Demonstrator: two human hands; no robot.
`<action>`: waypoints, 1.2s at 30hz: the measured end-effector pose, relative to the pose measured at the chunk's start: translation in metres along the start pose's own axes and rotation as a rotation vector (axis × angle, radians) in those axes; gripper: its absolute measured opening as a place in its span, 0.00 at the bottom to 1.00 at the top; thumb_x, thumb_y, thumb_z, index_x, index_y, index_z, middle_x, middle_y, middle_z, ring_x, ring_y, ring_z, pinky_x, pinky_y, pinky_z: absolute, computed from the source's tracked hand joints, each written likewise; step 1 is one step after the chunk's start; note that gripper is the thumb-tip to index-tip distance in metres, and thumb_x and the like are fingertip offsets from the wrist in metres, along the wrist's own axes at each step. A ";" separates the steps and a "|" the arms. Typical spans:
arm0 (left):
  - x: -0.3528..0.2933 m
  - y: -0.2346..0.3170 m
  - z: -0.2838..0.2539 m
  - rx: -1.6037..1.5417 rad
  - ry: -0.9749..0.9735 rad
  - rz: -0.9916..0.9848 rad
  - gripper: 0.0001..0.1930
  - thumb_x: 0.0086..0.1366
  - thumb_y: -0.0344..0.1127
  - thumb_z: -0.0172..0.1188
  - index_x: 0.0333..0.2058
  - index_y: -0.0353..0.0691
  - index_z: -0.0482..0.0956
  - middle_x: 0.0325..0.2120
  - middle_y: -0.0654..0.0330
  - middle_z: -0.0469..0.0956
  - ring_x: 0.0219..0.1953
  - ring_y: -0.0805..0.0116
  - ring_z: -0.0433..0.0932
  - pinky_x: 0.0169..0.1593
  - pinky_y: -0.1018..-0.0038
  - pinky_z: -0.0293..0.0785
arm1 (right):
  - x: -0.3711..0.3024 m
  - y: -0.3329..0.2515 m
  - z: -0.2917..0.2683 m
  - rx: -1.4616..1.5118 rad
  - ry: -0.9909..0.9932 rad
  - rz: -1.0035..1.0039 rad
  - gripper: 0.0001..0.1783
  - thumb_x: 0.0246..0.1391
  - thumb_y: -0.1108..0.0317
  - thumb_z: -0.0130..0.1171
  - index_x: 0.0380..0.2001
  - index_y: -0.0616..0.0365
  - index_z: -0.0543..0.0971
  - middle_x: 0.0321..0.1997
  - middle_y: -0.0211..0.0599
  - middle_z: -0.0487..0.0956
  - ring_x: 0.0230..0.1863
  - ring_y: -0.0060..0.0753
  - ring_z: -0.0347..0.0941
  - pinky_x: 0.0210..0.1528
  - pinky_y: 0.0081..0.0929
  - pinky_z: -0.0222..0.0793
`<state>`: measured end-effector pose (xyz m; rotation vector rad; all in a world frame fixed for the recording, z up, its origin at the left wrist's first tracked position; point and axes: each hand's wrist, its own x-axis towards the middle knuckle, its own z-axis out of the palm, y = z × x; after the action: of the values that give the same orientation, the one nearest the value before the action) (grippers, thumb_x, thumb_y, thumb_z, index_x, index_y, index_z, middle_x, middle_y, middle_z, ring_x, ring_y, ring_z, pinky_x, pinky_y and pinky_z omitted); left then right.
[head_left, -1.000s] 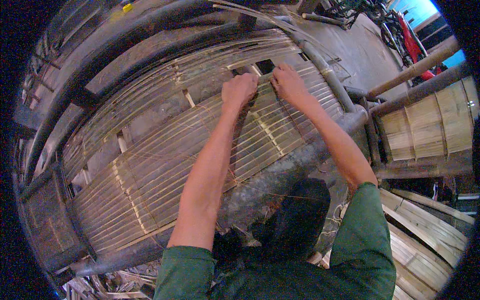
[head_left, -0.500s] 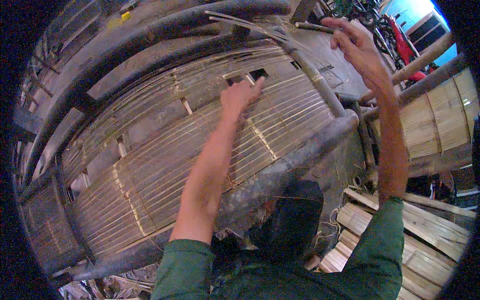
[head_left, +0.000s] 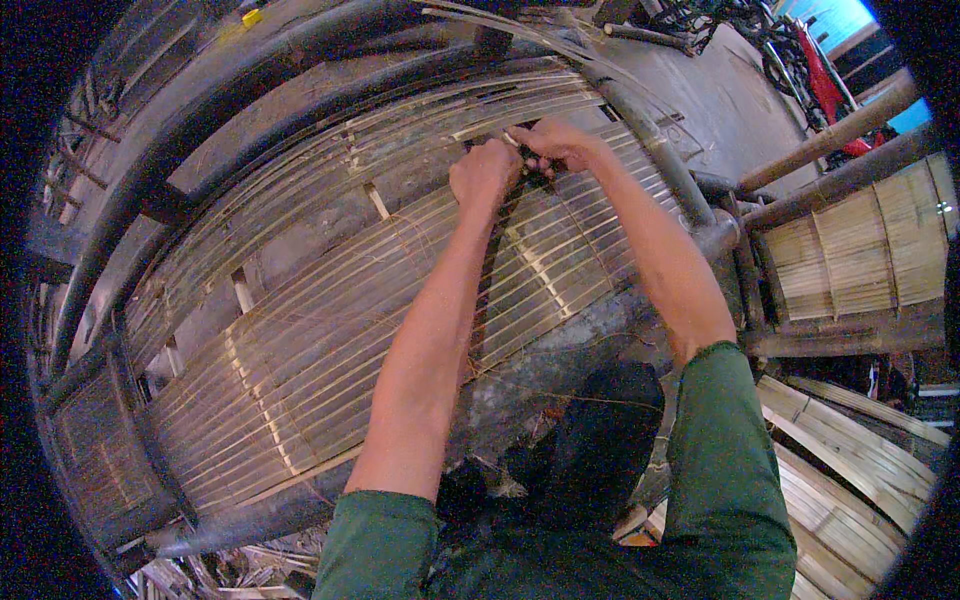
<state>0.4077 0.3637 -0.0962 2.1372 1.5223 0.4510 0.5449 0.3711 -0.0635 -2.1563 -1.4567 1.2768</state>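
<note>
Several thin bamboo slats (head_left: 380,330) lie side by side across a dark pole frame, with gaps between them. Pale lashing (head_left: 262,405) crosses the slats in bands, and loose thin strands trail over them. At the far edge of this slatted surface, my left hand (head_left: 484,170) is closed, its knuckles up. Just right of it my right hand (head_left: 562,146) curls with its fingers pinched together, almost touching the left. Both are over a dark gap by the end of a pale crosspiece. Whatever lies between the fingers is too small and hidden to name.
A thick dark pole (head_left: 630,285) runs along the near side, and curved poles (head_left: 250,95) form the far side. Bundled split bamboo (head_left: 850,480) lies at lower right, beneath a woven bamboo panel (head_left: 860,245). A red vehicle part (head_left: 822,85) stands at upper right.
My right hand has come down and left from its raised place at upper right to meet the left. The left stays near the same spot, its forefinger now curled in. The view has shifted slightly.
</note>
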 end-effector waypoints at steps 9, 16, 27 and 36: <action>-0.005 0.002 -0.006 -0.086 0.116 -0.098 0.20 0.61 0.44 0.43 0.33 0.37 0.80 0.33 0.47 0.79 0.38 0.48 0.78 0.42 0.58 0.73 | 0.000 0.000 -0.003 0.334 -0.245 0.114 0.22 0.59 0.44 0.45 0.26 0.51 0.70 0.15 0.21 0.67 0.12 0.12 0.57 0.13 0.16 0.57; -0.011 -0.005 -0.007 -0.362 0.280 -0.025 0.21 0.66 0.49 0.39 0.37 0.45 0.80 0.38 0.51 0.77 0.39 0.50 0.76 0.43 0.57 0.71 | -0.008 0.039 0.017 0.629 -0.012 -0.294 0.14 0.60 0.57 0.50 0.42 0.54 0.75 0.22 0.24 0.71 0.21 0.15 0.63 0.23 0.17 0.63; -0.010 -0.003 -0.001 -0.455 0.338 0.118 0.16 0.63 0.44 0.44 0.36 0.47 0.81 0.36 0.54 0.78 0.42 0.55 0.75 0.43 0.62 0.71 | -0.030 0.041 0.016 0.647 0.086 -0.428 0.13 0.57 0.57 0.54 0.34 0.55 0.76 0.22 0.21 0.70 0.20 0.13 0.60 0.23 0.14 0.56; -0.002 -0.020 0.010 -0.121 0.419 0.546 0.15 0.58 0.51 0.54 0.33 0.49 0.82 0.41 0.61 0.76 0.43 0.53 0.74 0.46 0.62 0.69 | -0.170 0.012 -0.065 0.687 0.089 -0.419 0.13 0.57 0.54 0.53 0.25 0.48 0.70 0.18 0.20 0.61 0.18 0.13 0.55 0.22 0.16 0.55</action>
<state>0.3969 0.3653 -0.1155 2.4473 1.0343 1.2069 0.5823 0.2391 0.0566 -1.3618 -1.1220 1.2554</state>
